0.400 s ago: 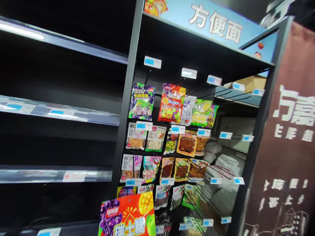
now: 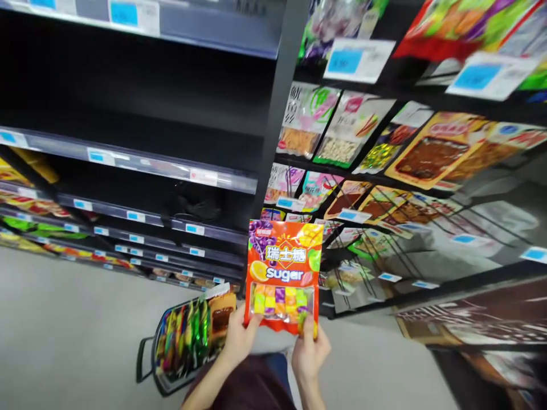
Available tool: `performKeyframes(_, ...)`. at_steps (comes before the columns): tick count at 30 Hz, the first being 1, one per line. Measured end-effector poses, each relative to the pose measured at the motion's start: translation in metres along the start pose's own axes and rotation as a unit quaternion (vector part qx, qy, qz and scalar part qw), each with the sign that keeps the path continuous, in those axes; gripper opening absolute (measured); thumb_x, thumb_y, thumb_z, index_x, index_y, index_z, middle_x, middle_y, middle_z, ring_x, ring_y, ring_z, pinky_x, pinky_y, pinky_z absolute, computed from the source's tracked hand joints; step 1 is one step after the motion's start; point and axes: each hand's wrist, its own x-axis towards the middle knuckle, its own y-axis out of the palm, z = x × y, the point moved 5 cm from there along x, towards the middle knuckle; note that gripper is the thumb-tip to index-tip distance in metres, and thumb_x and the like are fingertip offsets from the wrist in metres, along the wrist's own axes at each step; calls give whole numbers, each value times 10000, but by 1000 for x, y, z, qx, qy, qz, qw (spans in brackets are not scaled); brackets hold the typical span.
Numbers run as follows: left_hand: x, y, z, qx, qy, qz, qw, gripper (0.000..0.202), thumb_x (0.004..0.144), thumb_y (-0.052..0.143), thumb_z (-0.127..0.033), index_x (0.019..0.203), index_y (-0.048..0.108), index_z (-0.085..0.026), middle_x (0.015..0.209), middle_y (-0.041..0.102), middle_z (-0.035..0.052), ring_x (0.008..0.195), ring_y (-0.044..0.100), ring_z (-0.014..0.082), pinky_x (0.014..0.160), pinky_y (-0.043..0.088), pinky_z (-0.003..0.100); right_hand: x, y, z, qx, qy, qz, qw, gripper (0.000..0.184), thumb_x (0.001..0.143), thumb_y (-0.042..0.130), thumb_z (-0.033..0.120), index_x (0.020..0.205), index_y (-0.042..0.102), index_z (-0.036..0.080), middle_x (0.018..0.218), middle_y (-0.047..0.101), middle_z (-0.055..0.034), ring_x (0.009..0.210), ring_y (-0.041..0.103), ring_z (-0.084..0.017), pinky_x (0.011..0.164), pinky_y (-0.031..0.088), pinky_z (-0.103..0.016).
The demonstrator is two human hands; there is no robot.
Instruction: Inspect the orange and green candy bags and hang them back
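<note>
A red candy bag (image 2: pixel 284 256) printed with fruit and the word "sugar" is held upright in front of me. My left hand (image 2: pixel 240 333) pinches its lower left corner, thumb on the front. At the lower right corner my right hand (image 2: pixel 310 347) grips it the same way. Through the bag's clear window show colourful square candies. Below and to the left, a dark basket (image 2: pixel 160 382) on the floor holds several upright snack bags (image 2: pixel 183 336); a brown-fronted packet (image 2: pixel 222 316) leans at its right end.
Peg hooks on the right carry several snack packets (image 2: pixel 342 128) with price tags (image 2: pixel 359 60). Dark shelves (image 2: pixel 205 176) with tag strips run along the left. A brown printed panel (image 2: pixel 491 307) stands at the right, above grey floor (image 2: pixel 85 330).
My view has tilted down, so both hands, the basket and the floor now show. The candy bag, earlier cut off at the bottom edge, is fully in view.
</note>
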Motion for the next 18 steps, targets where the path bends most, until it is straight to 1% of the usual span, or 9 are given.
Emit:
performKeyframes(1, 1, 1, 4, -1, -1, 7, 1000, 284, 885, 583, -338, 1033, 714, -134, 918, 736, 81, 813, 682, 240, 792, 551, 313, 0, -2, -6, 8, 16, -3, 1000, 417, 829, 625, 545, 674, 622, 158, 596, 579, 0, 543, 529, -148, 494, 419, -254)
performKeyframes(3, 3, 1, 9, 3, -5, 2, 1000, 221, 860, 604, -283, 972, 724, -135, 857, 737, 62, 741, 676, 213, 727, 548, 283, 2, -2, -13, 27, 37, -4, 999, 407, 811, 649, 542, 692, 624, 154, 618, 584, -8, 562, 528, -151, 505, 413, -254)
performKeyframes(5, 5, 0, 12, 8, -1, -8, 1000, 193, 842, 625, -262, 940, 728, -132, 830, 737, 57, 739, 679, 211, 698, 544, 271, 3, 1, -15, 40, 43, 5, 998, 411, 812, 652, 541, 699, 617, 148, 630, 584, -14, 571, 522, -148, 513, 408, -251)
performKeyframes(8, 3, -2, 17, 0, 1, -18, 1000, 193, 823, 669, -256, 957, 725, -130, 852, 744, 61, 760, 688, 215, 705, 547, 273, 1, 4, -17, 63, 48, 13, 997, 409, 825, 648, 537, 707, 608, 148, 640, 579, -15, 589, 523, -148, 533, 416, -253)
performKeyframes(11, 1, -3, 23, -14, -15, -17, 1000, 228, 791, 731, -276, 971, 719, -136, 897, 752, 72, 772, 695, 225, 722, 558, 291, 1, 7, -18, 73, 54, 17, 996, 403, 830, 650, 529, 695, 603, 152, 624, 562, -6, 592, 520, -147, 533, 414, -253)
performKeyframes(15, 1, -8, 27, -2, -28, -31, 999, 313, 746, 797, -310, 983, 707, -126, 939, 750, 101, 805, 696, 250, 768, 567, 333, 1, 8, -20, 53, 60, 24, 996, 375, 787, 711, 495, 700, 632, 138, 629, 576, -8, 580, 510, -141, 520, 410, -250)
performKeyframes(18, 2, -10, 24, -3, -22, -42, 999, 310, 754, 793, -315, 970, 697, -115, 949, 740, 116, 826, 689, 256, 769, 568, 340, 1, 10, -19, 36, 61, 41, 997, 333, 749, 757, 445, 717, 659, 128, 628, 595, -8, 562, 505, -137, 515, 421, -253)
